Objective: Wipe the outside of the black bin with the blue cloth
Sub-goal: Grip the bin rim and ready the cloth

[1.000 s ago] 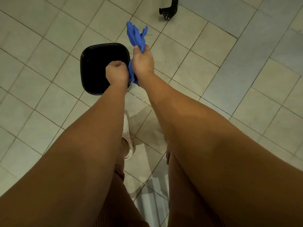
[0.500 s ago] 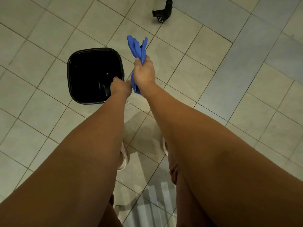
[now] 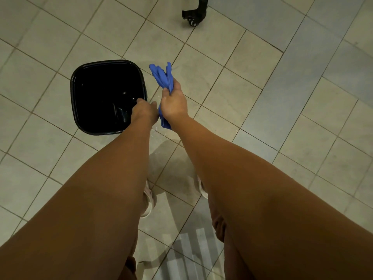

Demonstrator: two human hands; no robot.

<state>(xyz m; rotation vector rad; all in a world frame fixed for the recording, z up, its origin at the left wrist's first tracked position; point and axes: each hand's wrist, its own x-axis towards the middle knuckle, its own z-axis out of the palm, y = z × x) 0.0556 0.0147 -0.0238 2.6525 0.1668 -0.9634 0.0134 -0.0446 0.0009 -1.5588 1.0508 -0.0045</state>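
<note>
Floor (image 3: 252, 77): square pale grey-beige tiles with dark grout, laid diagonally to the view, matt. A band of bluish tiles (image 3: 298, 81) crosses at right.

The black bin (image 3: 101, 87) stands upright on the tiles, left of centre. It is glossy, rounded-square and open-topped, with a raised rim. Tiles show along its left and far sides.

The left hand (image 3: 144, 111) grips the rim at the bin's near right corner, fingers curled over the edge.

The right hand (image 3: 174, 102) is just beside it and off the bin. It is closed round the blue cloth (image 3: 163, 77), soft and bunched, with folds jutting above and below the fist.

A black castor (image 3: 193, 16) stands well apart at the top edge. Pale sandals (image 3: 148, 199) show below the forearms.
</note>
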